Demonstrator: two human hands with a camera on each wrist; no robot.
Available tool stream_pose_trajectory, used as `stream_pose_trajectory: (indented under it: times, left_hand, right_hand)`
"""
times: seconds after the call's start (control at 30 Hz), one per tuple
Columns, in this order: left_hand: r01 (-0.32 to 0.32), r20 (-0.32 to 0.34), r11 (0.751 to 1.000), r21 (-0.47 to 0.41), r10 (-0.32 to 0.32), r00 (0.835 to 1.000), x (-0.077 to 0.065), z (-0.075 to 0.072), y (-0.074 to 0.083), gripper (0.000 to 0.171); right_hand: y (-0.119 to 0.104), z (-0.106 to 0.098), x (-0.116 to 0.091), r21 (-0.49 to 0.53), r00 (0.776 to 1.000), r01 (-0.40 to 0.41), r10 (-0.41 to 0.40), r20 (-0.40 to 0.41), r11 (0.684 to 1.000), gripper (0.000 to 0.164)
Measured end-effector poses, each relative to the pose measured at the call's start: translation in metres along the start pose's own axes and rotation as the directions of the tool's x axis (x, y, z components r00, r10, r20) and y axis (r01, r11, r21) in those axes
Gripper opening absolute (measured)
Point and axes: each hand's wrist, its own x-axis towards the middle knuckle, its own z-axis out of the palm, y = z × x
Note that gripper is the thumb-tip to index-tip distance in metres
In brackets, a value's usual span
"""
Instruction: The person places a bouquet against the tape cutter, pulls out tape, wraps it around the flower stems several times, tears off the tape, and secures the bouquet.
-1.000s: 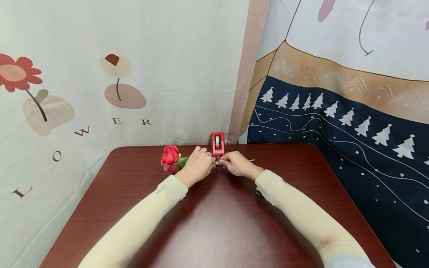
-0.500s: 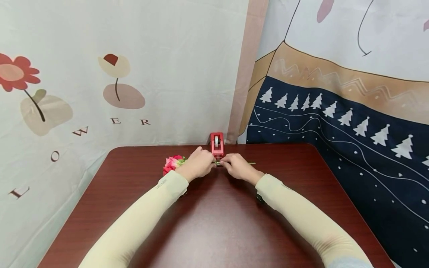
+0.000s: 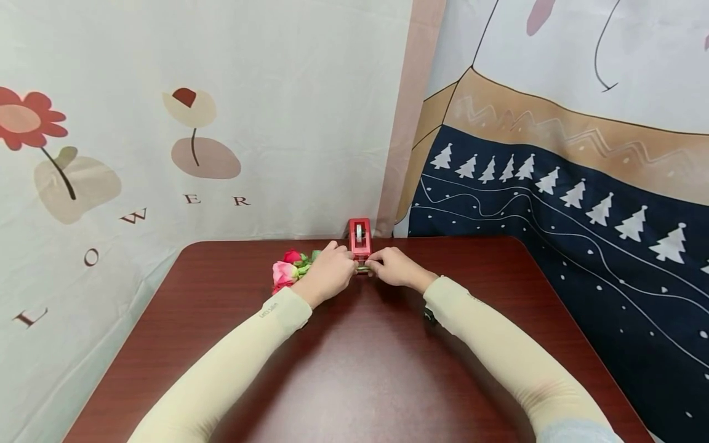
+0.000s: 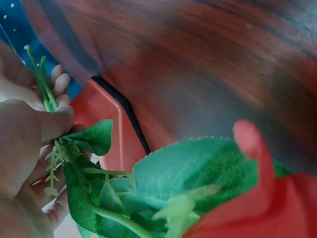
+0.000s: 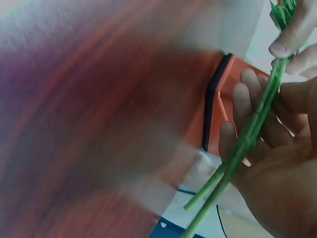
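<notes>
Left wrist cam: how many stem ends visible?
2. The longer stem end is at upper left; the shorter stem end sits just right of it, slightly lower. More could be hidden behind the fingers.

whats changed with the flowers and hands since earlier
The pink and red rose bunch has rolled about its green stems, bringing pink into view where mostly red showed; which way is unclear. The stems no longer show past the right hand in the head view. It and the left hand still hold them; the red tape dispenser stayed put.
</notes>
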Motion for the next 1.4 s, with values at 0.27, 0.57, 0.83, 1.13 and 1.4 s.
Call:
stream_pose_trajectory:
  times: [0.27,0.57,0.83,1.13,1.4]
  left_hand:
    - [-0.066,-0.089,0.988,0.142,0.079,0.993,-0.002,0.008,0.0,0.005]
    - [-0.085,-0.149,0.974,0.209,0.118,0.982,-0.003,0.01,0.002,0.009]
    - [-0.037,-0.126,0.984,0.173,0.059,0.99,-0.005,0.01,0.003,0.006]
    - [0.047,-0.081,0.996,0.078,-0.041,0.996,-0.003,0.008,0.006,0.005]
    - [0.167,0.011,0.983,-0.074,-0.167,0.986,0.001,0.004,0.006,0.007]
  right_hand:
    - [0.001,-0.012,0.011,0.015,0.996,-0.018,0.016,0.089,1.0,0.024]
    - [0.002,-0.014,0.017,0.096,0.978,-0.055,0.034,0.205,0.994,0.031]
    - [0.003,-0.015,0.017,0.105,0.972,-0.01,-0.015,0.236,0.994,0.03]
    - [0.006,-0.013,0.013,0.05,0.98,0.028,-0.037,0.195,0.998,0.029]
    - [-0.002,-0.013,0.005,0.028,0.987,-0.004,-0.001,0.16,1.0,0.025]
